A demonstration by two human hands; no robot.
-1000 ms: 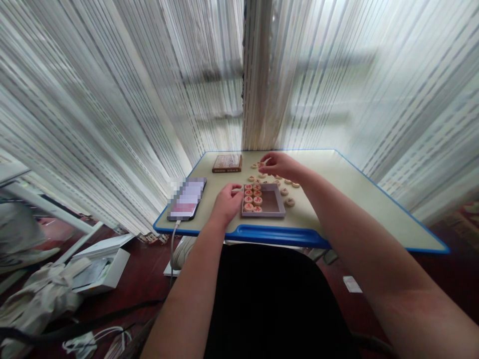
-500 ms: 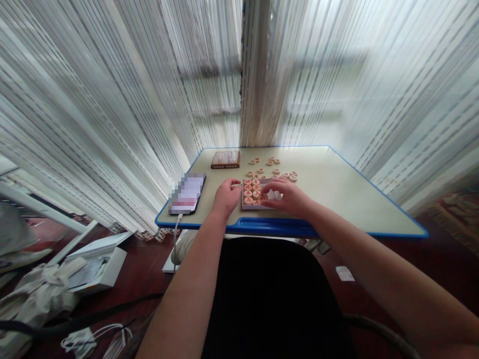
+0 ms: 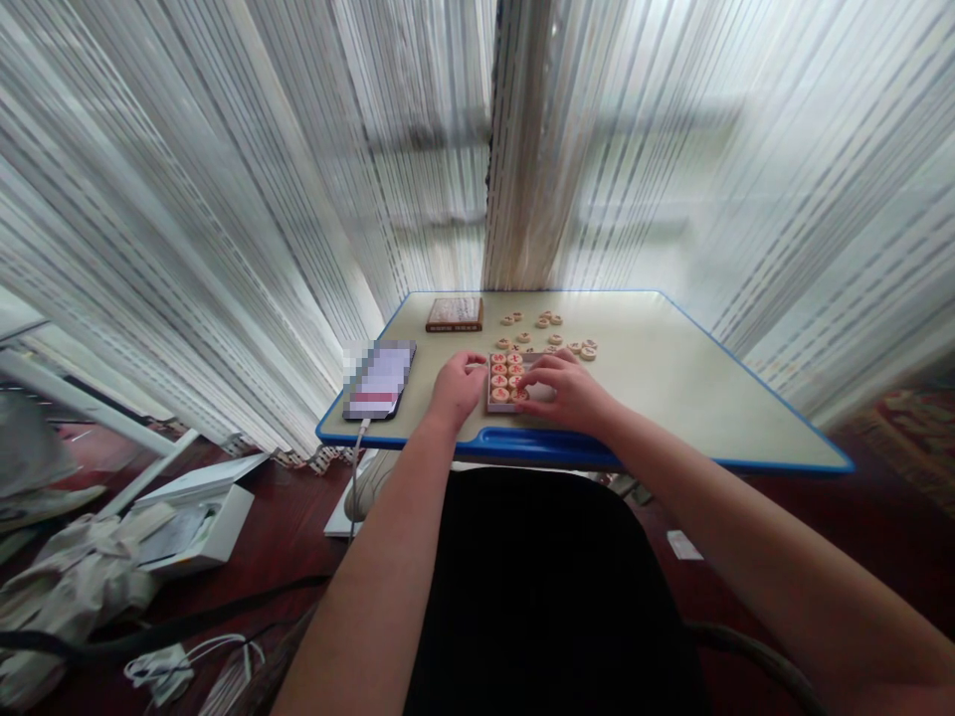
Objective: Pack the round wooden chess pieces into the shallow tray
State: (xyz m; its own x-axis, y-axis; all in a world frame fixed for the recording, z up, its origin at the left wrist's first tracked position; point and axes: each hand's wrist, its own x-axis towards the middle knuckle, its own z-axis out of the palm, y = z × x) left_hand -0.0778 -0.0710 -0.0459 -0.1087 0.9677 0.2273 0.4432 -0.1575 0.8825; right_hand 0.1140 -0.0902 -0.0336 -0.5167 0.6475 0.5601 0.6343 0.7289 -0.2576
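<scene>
Pinching a red-marked xiangqi piece (image 3: 520, 395) between thumb and fingers of the right hand (image 3: 559, 391), inside the open shallow box (image 3: 502, 408), at the near end of the second column. Curling the fingers of the left hand (image 3: 458, 386) loosely beside the box's left wall, grasping nothing; cannot tell for certain about contact with that wall. Along the left side of the box, two columns of red-lettered discs (image 3: 499, 370), face up; right part largely hidden behind the right hand. Beyond the box, loose xiangqi discs (image 3: 556, 340), scattered singly and in small clusters on the pale tabletop (image 3: 693, 388) with blue edging. Farther back, to the left, a flat brown-sided printed case (image 3: 455, 314). Left of the left hand, a smartphone (image 3: 379, 380), screen lit, white charging cable (image 3: 356, 462) plugged into the near end. Past the table, striped sheer curtains (image 3: 298, 149); on the dark red floor at left, an open white box (image 3: 201, 559) beside beige cloth (image 3: 96, 567)
</scene>
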